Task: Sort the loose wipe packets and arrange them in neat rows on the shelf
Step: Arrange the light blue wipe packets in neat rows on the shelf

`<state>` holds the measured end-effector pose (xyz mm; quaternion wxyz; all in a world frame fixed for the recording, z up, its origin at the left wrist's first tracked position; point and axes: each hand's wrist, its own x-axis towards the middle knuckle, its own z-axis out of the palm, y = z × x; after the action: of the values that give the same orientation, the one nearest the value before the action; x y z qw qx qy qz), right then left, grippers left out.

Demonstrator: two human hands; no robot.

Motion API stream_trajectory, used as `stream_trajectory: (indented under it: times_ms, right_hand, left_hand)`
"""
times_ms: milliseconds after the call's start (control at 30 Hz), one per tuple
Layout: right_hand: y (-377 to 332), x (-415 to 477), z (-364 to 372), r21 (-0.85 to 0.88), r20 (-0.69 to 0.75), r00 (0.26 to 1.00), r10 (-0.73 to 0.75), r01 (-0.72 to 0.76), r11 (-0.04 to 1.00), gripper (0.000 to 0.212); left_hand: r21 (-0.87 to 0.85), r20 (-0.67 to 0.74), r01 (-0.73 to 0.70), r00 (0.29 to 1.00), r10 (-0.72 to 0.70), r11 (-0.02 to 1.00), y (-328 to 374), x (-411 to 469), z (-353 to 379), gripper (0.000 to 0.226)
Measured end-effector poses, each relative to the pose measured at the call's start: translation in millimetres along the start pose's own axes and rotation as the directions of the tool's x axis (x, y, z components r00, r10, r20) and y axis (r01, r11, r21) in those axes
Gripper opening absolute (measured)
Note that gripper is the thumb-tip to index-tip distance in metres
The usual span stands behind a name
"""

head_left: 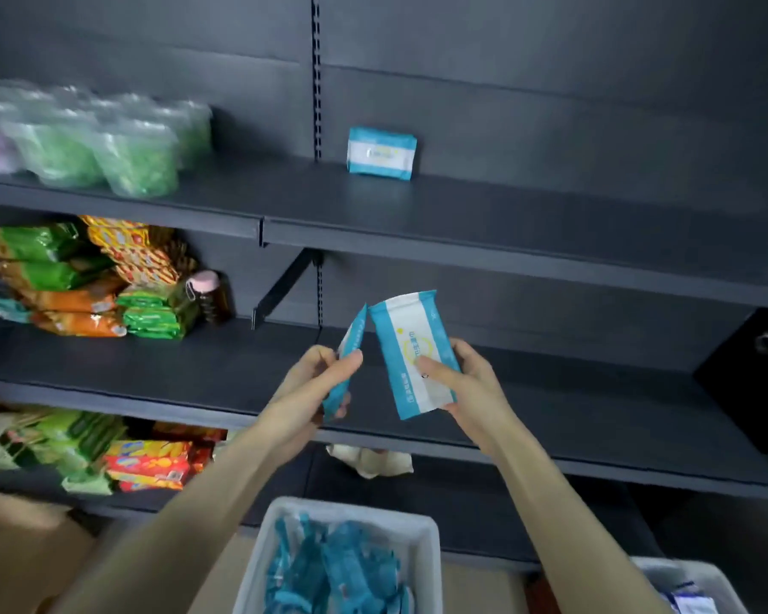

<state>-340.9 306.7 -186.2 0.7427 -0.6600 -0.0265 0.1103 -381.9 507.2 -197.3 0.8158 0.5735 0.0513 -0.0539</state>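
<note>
Far left, blurred clear bags [107, 148] with green contents are seen. Below them, green, orange and red snack packs [76, 281] are piled beside a brown bottle [211, 301] with a pink cap. A black box [745, 378] is placed at the right.

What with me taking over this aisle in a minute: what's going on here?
A person is stocking wipe packets. The left hand grips one blue-and-white packet edge-on, and the right hand holds a second packet with its printed face to the camera, both in front of the middle shelf. Only a single packet stands on the upper shelf, while the white bin below holds many loose packets, so the rows are barely begun.
</note>
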Motion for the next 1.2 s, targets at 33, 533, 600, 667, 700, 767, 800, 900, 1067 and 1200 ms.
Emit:
stream_trajectory:
  times_ms: [33,533,600,667,700,767,800,900,1067,1200]
  right_hand:
    - [-17,5,2,-0.004,-0.005,0.999,-0.034,0.034,0.999,0.020]
    - [-128,105,29,-0.148,-0.146,0.952,-0.269,0.248,0.957,0.024]
    - [-132,121,33,-0.182,-0.141,0.949,-0.284,0.257,0.949,0.025]
    - [-136,136,35,-0.209,-0.131,0.947,-0.295,0.265,0.942,0.024]
    - [-138,144,35,-0.216,-0.125,0.946,-0.301,0.270,0.938,0.022]
    - [-142,161,35,-0.234,-0.120,0.943,-0.311,0.278,0.932,0.019]
    - [-144,170,34,-0.244,-0.121,0.941,-0.317,0.282,0.928,0.019]
    - [-150,200,29,-0.286,-0.122,0.936,-0.331,0.286,0.915,0.018]
    - [-157,260,9,-0.374,-0.123,0.935,-0.333,0.267,0.888,0.014]
    - [-165,302,-9,-0.450,-0.092,0.931,-0.352,0.276,0.849,0.016]
  left_hand:
    - [0.059,-0.002,-0.077,0.997,0.077,0.995,17,6,0,0.044]
    - [0.427,-0.006,-0.353,0.919,0.393,0.832,154,125,-20,0.047]
    - [0.481,0.015,-0.400,0.893,0.449,0.780,165,142,-23,0.028]
    - [0.488,0.053,-0.435,0.880,0.472,0.757,171,157,-26,0.019]
    - [0.476,0.074,-0.439,0.884,0.462,0.762,174,165,-27,0.017]
    - [0.461,0.121,-0.413,0.906,0.406,0.785,179,183,-29,0.016]
    - [0.457,0.138,-0.379,0.924,0.357,0.805,182,192,-29,0.018]
    - [0.436,0.141,-0.266,0.964,0.227,0.860,190,224,-32,0.034]
    - [0.501,-0.013,-0.258,0.952,0.306,0.826,197,285,-32,0.036]
    - [0.591,-0.077,-0.258,0.925,0.372,0.764,201,327,-26,0.029]
